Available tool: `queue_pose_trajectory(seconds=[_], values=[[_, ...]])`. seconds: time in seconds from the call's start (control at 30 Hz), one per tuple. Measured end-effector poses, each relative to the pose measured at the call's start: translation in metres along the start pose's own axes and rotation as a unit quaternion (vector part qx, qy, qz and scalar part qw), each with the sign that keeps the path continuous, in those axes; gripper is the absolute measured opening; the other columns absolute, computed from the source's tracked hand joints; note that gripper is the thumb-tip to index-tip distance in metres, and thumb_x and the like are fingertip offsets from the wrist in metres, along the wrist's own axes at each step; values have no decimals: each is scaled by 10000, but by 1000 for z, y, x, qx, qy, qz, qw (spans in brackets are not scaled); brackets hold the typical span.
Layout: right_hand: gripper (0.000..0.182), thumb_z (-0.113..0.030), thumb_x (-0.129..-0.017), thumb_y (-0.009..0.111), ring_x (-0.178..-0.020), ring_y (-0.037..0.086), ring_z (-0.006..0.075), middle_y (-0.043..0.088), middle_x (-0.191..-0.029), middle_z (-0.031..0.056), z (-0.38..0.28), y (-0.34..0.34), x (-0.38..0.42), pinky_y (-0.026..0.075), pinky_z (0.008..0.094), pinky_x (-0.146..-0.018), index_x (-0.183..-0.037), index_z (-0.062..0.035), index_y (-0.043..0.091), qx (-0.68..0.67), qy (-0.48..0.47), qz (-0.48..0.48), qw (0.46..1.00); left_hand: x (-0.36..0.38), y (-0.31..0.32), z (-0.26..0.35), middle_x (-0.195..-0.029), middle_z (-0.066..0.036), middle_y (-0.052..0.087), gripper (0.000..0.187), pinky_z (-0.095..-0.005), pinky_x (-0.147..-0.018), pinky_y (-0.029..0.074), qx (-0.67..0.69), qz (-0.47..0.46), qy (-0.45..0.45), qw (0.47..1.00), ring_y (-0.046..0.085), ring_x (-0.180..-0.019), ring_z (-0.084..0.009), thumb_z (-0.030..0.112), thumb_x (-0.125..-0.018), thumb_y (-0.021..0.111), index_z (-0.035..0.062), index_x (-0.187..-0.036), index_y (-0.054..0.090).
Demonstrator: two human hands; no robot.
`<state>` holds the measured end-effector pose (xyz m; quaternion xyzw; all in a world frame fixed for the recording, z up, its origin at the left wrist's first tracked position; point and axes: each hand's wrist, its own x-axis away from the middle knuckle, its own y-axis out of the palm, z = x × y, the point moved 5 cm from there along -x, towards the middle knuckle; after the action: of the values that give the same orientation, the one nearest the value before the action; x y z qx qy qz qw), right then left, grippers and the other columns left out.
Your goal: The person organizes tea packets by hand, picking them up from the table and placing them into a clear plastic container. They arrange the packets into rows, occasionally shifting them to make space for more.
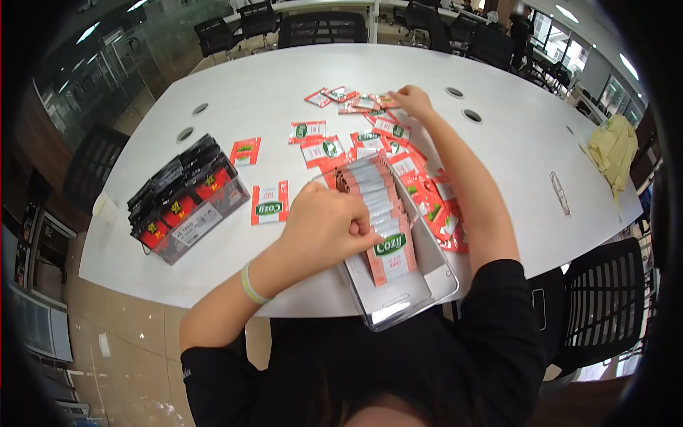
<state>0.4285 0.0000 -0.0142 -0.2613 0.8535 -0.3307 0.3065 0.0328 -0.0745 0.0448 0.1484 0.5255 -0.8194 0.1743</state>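
A clear plastic bin (pixel 445 281) stands at the table's near edge, with a row of red-and-white Cozy sachets (pixel 375 188) packed upright in it. My left hand (pixel 327 220) is closed over the bin's left side, its fingertips pinching the edge of the front sachet (pixel 393 256), which leans back against the row. At the far side of the loose pile, my right hand (pixel 414 101) has its fingers together on the end of a sachet (pixel 388 102). More loose sachets (pixel 324 151) lie scattered beyond the bin, and several (pixel 440 213) are heaped along its right side, partly behind my right forearm.
On the left stands another clear bin (pixel 206 224) full of black-and-red packets. Single sachets lie between the bins. A paper cup (pixel 105 206) is at the left edge; a yellow cloth (pixel 613 153) and a thin clear wrapper (pixel 560 193) lie right. Round holes (pixel 472 115) pierce the white table (pixel 249 78).
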Motion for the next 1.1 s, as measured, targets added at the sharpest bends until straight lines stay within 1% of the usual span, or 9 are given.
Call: queue_pose_trajectory(seconds=[0.1,0.27,0.4,0.57,0.7,0.8,0.83,0.93,1.1], values=[[754,-584,-785,687,-994,655,359,672,-1092,252,-2,17,-11,503,385,-875,-1135,82,635,74,-34,23,996,4,-5,3,-650,13,646,291,-327,-684,343,-69,5,-27,997,590,-628,-169,394,-691,801,144,-659,656],[536,-524,-719,750,-884,687,327,718,-965,168,-20,18,-7,532,391,-767,-975,-52,744,180,-13,-116,977,6,-7,5,-695,8,657,335,-328,-728,349,-88,6,-53,995,595,-650,-169,440,-703,794,135,-745,662],[613,-432,-769,750,-841,695,268,714,-985,183,-20,9,-5,545,347,-761,-1174,19,656,194,-98,-142,966,3,-8,5,-699,-13,663,434,-355,-796,355,-107,4,-56,993,613,-664,-196,514,-678,792,113,-760,650],[632,-294,-894,654,-785,669,172,642,-909,75,-41,-25,36,566,285,-731,-1387,40,442,-365,29,-240,899,-2,-1,3,-639,-37,654,555,-358,-836,364,-95,-111,-99,984,618,-613,-220,534,-619,819,70,-845,617],[540,-271,-960,509,-942,667,198,644,-1191,190,-60,-52,61,535,310,-886,-1433,-29,409,-555,-33,-313,770,-2,5,0,-623,-37,649,544,-366,-843,370,-96,-109,-91,985,620,-610,-225,495,-620,829,65,-864,600],[537,-311,-970,497,-955,669,197,643,-1197,189,-74,-54,93,541,314,-878,-1422,-31,421,-556,-3,-341,758,-1,6,0,-617,-39,640,516,-369,-836,379,-83,-82,-78,990,625,-618,-235,454,-615,841,72,-861,597],[521,-341,-978,500,-940,668,177,653,-1181,158,-76,-51,98,551,315,-856,-1392,-28,456,-491,37,-316,811,-3,5,2,-614,-37,635,499,-366,-834,382,-77,-82,-75,991,627,-621,-237,437,-620,842,75,-862,598],[488,-363,-937,620,-865,642,127,671,-1054,72,-94,-41,108,546,286,-766,-1281,-21,568,-252,-71,-254,931,0,9,-1,-611,-27,622,455,-356,-826,391,-87,-64,-72,992,628,-623,-235,401,-631,841,87,-858,602],[486,-310,-859,715,-914,656,203,688,-1045,143,-141,17,99,533,312,-761,-1250,-41,610,-44,-262,-199,943,-1,8,1,-621,-11,626,373,-357,-824,395,-68,-56,-74,993,625,-617,-220,349,-657,825,96,-825,609]])
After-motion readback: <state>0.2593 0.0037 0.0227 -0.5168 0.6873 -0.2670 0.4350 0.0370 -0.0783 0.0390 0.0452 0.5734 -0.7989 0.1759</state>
